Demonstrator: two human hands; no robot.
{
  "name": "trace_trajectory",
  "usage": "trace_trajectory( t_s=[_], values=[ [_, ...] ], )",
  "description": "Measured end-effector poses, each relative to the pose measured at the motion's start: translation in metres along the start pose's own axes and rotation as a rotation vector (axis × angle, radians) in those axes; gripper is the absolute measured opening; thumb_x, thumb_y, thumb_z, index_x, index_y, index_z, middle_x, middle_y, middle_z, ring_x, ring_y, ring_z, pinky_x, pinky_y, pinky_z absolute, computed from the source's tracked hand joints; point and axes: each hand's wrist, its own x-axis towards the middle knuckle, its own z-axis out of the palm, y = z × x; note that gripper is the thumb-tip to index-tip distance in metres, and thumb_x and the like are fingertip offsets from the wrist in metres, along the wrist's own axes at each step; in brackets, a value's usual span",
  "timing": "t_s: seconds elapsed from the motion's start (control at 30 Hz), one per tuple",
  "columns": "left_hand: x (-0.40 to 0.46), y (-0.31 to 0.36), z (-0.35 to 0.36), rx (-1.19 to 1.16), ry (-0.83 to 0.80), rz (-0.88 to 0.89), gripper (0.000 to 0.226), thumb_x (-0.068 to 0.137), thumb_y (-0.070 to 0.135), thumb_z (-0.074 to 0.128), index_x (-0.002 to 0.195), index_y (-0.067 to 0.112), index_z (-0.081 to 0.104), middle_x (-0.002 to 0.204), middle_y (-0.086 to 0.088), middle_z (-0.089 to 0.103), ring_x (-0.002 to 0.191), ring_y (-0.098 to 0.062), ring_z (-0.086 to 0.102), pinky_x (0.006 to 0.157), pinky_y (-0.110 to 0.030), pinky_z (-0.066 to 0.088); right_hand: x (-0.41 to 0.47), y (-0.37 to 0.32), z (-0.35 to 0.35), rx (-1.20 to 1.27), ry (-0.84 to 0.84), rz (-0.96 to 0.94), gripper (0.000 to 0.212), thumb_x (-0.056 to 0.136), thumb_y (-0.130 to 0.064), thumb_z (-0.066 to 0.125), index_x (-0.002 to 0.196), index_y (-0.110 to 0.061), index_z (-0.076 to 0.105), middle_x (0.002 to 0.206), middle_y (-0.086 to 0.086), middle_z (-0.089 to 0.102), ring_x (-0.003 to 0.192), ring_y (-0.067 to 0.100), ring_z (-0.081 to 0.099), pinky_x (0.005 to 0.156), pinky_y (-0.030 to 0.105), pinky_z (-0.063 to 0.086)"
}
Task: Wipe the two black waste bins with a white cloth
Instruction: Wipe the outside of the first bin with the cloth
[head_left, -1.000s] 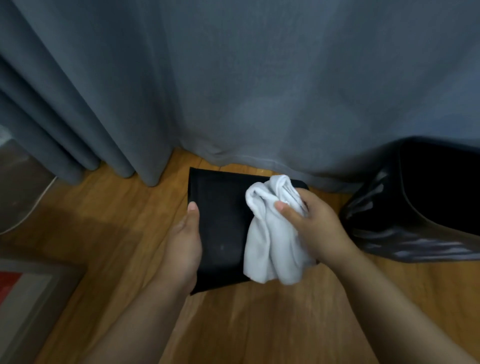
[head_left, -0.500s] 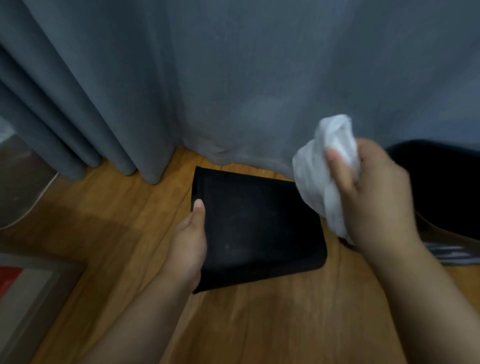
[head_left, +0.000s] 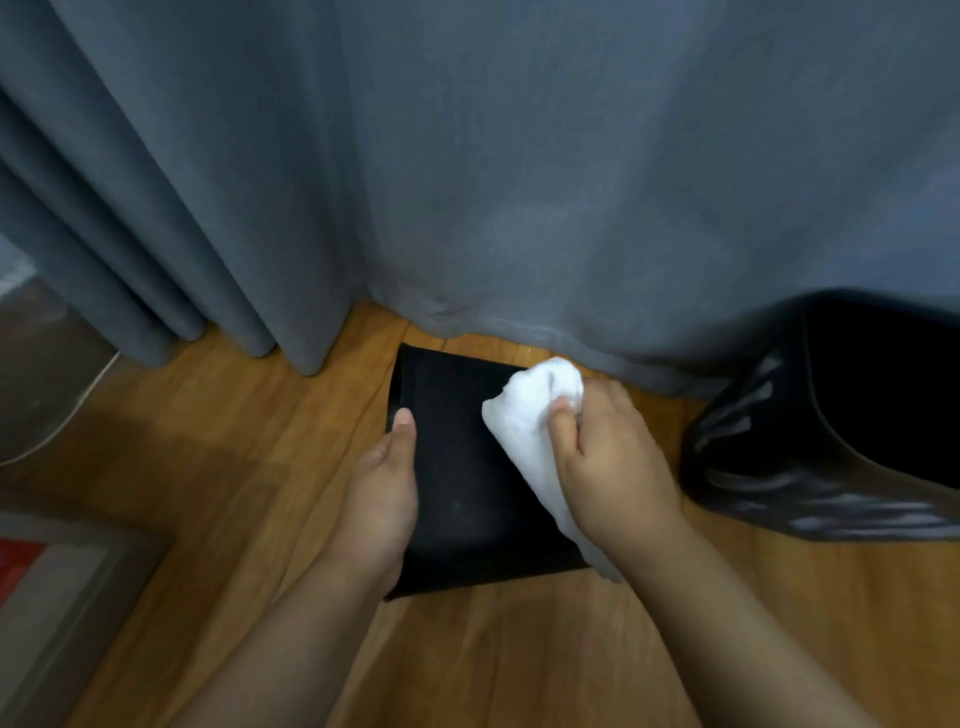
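Bunching the white cloth (head_left: 535, 441) in my right hand (head_left: 608, 467), I had it pressed onto the flat upturned face of the nearer black bin (head_left: 457, 467), which lay on the wooden floor (head_left: 519, 649) right at the hem of the grey curtain (head_left: 519, 182). My fingers were curled round the wad, thumb pinning it on the near side, and a tail of it trailed down under my wrist. The cloth looked soft and limp, easy to crush into a pad, no weight to speak of.

My left hand (head_left: 382, 499) was clamped along the bin's left edge, thumb laid straight up the top face, the other fingers out of sight round the side. I judged that edge the right place to hold: the bin looked light and hollow, smooth matt plastic with rounded corners, and on a slick floor it would likely skate away under a firm rub unless braced. The face seemed stiff enough to take pressure without buckling, and faint dusty marks showed on it.

The second bin (head_left: 831, 441) stood well to the right, tilted, glossy, with ribbed slots down its side and its dark mouth open. I reckoned those ribs would need the cloth pushed in with fingertips. A pale mat (head_left: 62, 597) with a red patch lay at the lower left.
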Motion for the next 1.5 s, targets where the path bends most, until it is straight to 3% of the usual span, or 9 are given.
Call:
trace_trajectory(
  t_s=[0.2,0.3,0.47,0.6,0.8,0.9,1.03,1.27,1.5],
  values=[
    [0.002,0.002,0.0,0.029,0.012,-0.017,0.044,0.102,0.052,0.035,0.102,0.027,0.071,0.092,0.004,0.078,0.089,-0.015,0.074,0.076,-0.032,0.057,0.012,0.009,0.011,-0.005,-0.243,-0.069,0.093,0.071,-0.086,0.023,0.138,-0.025,0.042,0.132,-0.005,0.051,0.121,0.016,0.046,0.101,0.043,0.039],
    [0.004,0.0,-0.001,0.035,0.028,-0.012,0.044,0.101,0.052,0.037,0.1,0.026,0.072,0.091,0.003,0.078,0.089,-0.015,0.074,0.077,-0.032,0.057,0.013,0.008,0.011,-0.005,-0.303,0.051,0.107,0.063,-0.085,0.039,0.144,-0.015,0.034,0.142,0.003,0.043,0.13,0.021,0.04,0.106,0.045,0.036],
    [-0.003,-0.001,0.0,0.011,0.047,-0.009,0.04,0.101,0.051,0.038,0.091,0.029,0.07,0.083,0.006,0.077,0.085,-0.014,0.073,0.072,-0.03,0.055,0.01,0.009,0.003,0.032,-0.367,0.074,0.081,0.048,-0.084,0.057,0.103,-0.026,0.057,0.101,-0.004,0.059,0.092,0.013,0.058,0.082,0.037,0.052],
    [-0.006,0.0,0.001,0.014,0.054,-0.007,0.038,0.101,0.051,0.038,0.093,0.029,0.068,0.086,0.006,0.075,0.085,-0.013,0.071,0.068,-0.028,0.053,-0.012,0.01,0.002,-0.063,-0.203,-0.017,0.061,0.075,-0.065,0.06,0.118,-0.023,0.048,0.111,-0.009,0.048,0.104,0.009,0.047,0.092,0.028,0.042],
    [-0.006,-0.002,0.005,0.023,0.01,-0.006,0.041,0.101,0.051,0.037,0.101,0.027,0.07,0.1,0.004,0.076,0.1,-0.016,0.07,0.091,-0.035,0.054,-0.025,-0.026,0.01,0.042,0.055,0.0,0.048,0.09,-0.053,0.044,0.126,-0.024,0.035,0.1,-0.009,0.054,0.089,0.009,0.056,0.061,0.018,0.036],
    [-0.009,-0.002,0.008,0.083,-0.001,0.067,0.047,0.104,0.045,0.034,0.091,0.023,0.073,0.084,0.005,0.078,0.085,-0.009,0.073,0.076,-0.023,0.055,-0.011,-0.057,0.021,0.144,0.116,0.039,0.062,0.088,-0.045,0.051,0.14,-0.023,0.025,0.119,-0.002,0.054,0.108,0.015,0.054,0.076,0.024,0.043],
    [-0.009,-0.003,0.007,0.066,0.017,0.116,0.038,0.106,0.022,0.04,0.077,0.012,0.063,0.054,0.01,0.066,0.052,-0.002,0.06,0.052,-0.02,0.046,0.006,-0.079,0.043,-0.089,0.039,-0.046,0.074,0.09,-0.047,0.048,0.148,-0.032,0.005,0.132,0.005,0.04,0.118,0.022,0.038,0.094,0.036,0.034],
    [-0.005,-0.004,0.003,0.249,0.106,0.279,0.053,0.103,0.041,0.036,0.073,0.001,0.053,0.067,-0.012,0.053,0.058,-0.016,0.047,0.049,-0.019,0.037,0.024,-0.056,0.038,-0.068,-0.027,-0.043,0.055,0.092,-0.047,0.045,0.142,-0.028,0.03,0.127,0.009,0.042,0.115,0.027,0.039,0.088,0.039,0.039],
    [-0.007,-0.007,-0.006,0.296,0.153,0.267,0.053,0.102,0.044,0.036,0.07,0.003,0.048,0.063,-0.009,0.047,0.051,-0.012,0.044,0.042,-0.014,0.035,0.068,0.029,0.022,-0.13,-0.056,0.295,0.057,0.088,-0.049,0.05,0.138,-0.024,0.038,0.13,0.016,0.046,0.117,0.038,0.047,0.095,0.038,0.038]
  ],
)
